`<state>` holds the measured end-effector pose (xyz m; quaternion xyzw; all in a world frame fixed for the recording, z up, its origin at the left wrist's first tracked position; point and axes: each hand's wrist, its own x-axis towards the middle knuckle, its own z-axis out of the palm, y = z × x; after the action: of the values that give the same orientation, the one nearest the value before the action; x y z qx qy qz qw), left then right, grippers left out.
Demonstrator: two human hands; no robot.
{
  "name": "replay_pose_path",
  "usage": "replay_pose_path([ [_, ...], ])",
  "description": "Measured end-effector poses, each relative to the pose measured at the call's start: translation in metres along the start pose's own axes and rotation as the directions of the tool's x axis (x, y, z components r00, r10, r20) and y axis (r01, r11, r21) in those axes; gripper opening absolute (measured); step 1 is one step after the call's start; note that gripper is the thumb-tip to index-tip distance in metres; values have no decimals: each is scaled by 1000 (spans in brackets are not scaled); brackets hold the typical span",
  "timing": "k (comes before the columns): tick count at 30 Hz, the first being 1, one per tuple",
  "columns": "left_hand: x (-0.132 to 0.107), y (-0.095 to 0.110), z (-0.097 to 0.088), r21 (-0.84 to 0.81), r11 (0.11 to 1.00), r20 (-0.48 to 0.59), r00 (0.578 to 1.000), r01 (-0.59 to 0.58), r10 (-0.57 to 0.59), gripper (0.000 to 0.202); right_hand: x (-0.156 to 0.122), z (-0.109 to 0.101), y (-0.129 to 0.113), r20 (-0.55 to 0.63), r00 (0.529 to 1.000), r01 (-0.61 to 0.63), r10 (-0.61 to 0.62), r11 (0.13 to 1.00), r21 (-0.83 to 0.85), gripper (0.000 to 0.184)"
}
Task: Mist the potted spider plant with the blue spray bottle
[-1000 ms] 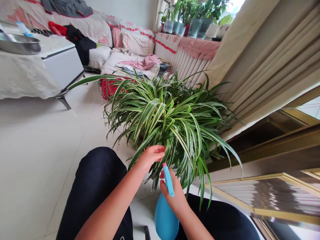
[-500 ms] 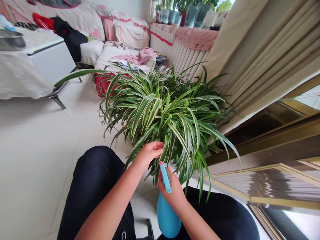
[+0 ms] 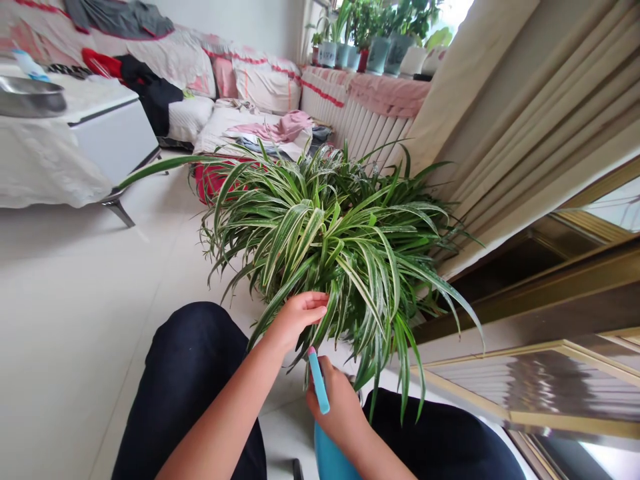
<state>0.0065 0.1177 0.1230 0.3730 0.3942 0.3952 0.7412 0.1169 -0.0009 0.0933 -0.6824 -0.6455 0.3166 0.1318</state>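
Observation:
A large variegated spider plant [image 3: 340,247] fills the middle of the view, its long green-and-cream leaves arching outward and its pot hidden beneath them. My left hand [image 3: 300,320] reaches into the near leaves, its fingers curled around a few of them. Just below, my right hand [image 3: 336,417] is shut around the neck of a blue plastic spray bottle [image 3: 330,460]. The bottle's pale blue spray head with a pink tip [image 3: 319,381] points up toward the lower leaves. Most of the bottle's body lies cut off by the bottom of the frame.
My dark-trousered knees [image 3: 190,373] lie on both sides of the plant on a pale tile floor. A beige curtain [image 3: 520,127] and gold-framed glass door [image 3: 540,393] run along the right. Behind stand a radiator, potted plants, a cloth-strewn sofa and a table with a metal basin [image 3: 30,97].
My right hand and the spray bottle have moved down and slightly left, and the bottle now sits lower in the view. My left hand stays among the leaves.

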Motion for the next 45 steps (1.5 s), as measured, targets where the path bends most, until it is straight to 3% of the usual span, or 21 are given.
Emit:
replay_pose_path([
  [11,0,-3,1,-49,998,31,999,36,-35,40,-17,5,10,33,999,-18,19,1000,-25,41],
  [16,1,-6,3,-53,997,38,998,55,-53,41,-19,5,9,-7,1000,-14,13,999,-50,36],
  [23,4,-9,6,12,998,9,998,60,-60,37,-21,4,10,45,999,-4,11,989,-147,49],
  [31,5,-4,5,-16,998,-34,997,64,-64,38,-19,10,9,79,996,-25,45,973,-231,52],
  [45,5,-1,3,-12,999,-31,999,43,-43,39,-30,17,4,57,998,16,-1,962,-272,56],
])
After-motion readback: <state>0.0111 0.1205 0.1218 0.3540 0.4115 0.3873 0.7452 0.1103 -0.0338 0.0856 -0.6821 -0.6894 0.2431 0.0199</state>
